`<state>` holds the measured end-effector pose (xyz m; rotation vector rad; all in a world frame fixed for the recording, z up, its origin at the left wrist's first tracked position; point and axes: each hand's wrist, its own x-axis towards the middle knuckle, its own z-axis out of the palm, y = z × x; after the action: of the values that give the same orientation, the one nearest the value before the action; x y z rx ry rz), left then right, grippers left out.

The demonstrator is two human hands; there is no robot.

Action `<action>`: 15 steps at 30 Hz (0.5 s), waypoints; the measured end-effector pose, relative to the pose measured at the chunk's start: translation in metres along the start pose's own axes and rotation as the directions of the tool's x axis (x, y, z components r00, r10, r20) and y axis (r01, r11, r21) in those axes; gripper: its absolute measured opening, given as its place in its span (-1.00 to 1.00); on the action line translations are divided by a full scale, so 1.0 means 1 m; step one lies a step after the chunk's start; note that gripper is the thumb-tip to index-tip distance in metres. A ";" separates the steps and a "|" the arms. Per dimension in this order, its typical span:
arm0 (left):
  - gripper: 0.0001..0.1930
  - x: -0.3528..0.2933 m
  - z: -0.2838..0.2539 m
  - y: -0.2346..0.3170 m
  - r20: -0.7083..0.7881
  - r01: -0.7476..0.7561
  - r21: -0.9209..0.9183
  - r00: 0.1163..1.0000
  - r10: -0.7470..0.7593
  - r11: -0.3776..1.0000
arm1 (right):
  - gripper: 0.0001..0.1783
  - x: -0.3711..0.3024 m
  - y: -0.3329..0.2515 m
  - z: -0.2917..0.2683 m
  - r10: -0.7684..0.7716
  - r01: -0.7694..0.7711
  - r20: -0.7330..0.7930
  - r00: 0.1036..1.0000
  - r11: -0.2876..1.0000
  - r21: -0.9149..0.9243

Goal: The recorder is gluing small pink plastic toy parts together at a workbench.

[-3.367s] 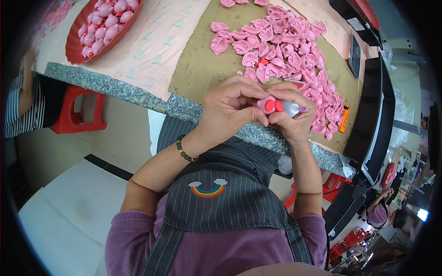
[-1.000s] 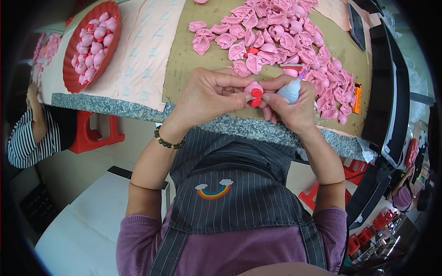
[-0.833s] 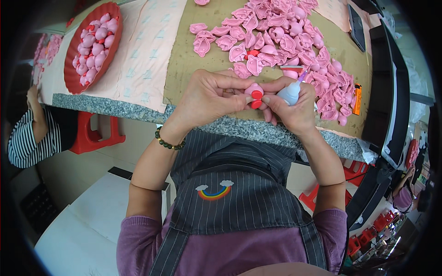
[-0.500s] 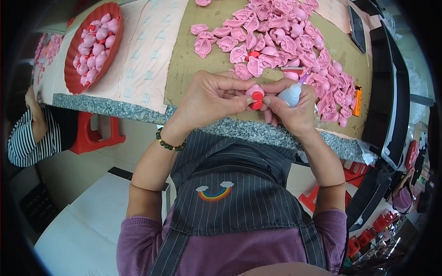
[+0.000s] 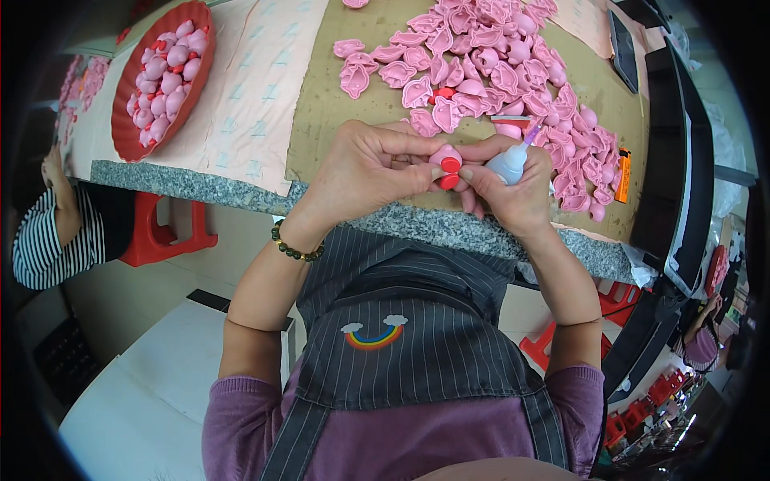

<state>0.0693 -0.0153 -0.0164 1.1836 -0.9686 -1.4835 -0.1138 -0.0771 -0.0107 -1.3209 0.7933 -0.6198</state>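
My left hand pinches a small pink toy piece with red feet over the near edge of the table. My right hand touches the same piece with its fingertips and holds a small white glue bottle with a purple nozzle in its palm. Just beyond my hands lies a pile of several pink plastic shells on a brown cardboard sheet.
A red oval tray with several finished pink pieces sits at the far left on a pale cloth. The table has a grey stone edge. An orange lighter lies at the right. Another person's striped sleeve and a red stool are at the left.
My hands stay together on the pink piece and bottle at the table edge. The view has shifted slightly; nothing was picked up or put down.
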 end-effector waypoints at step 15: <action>-0.66 0.000 0.020 -0.003 -0.125 -0.435 0.055 0.890 0.439 0.899 | -0.66 0.002 0.002 -0.009 -0.090 0.037 0.132 0.987 0.934 0.356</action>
<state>0.0486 -0.0143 -0.0155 0.9861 -1.0798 -1.0206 -0.1204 -0.0835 -0.0140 -1.0505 0.4919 -0.6734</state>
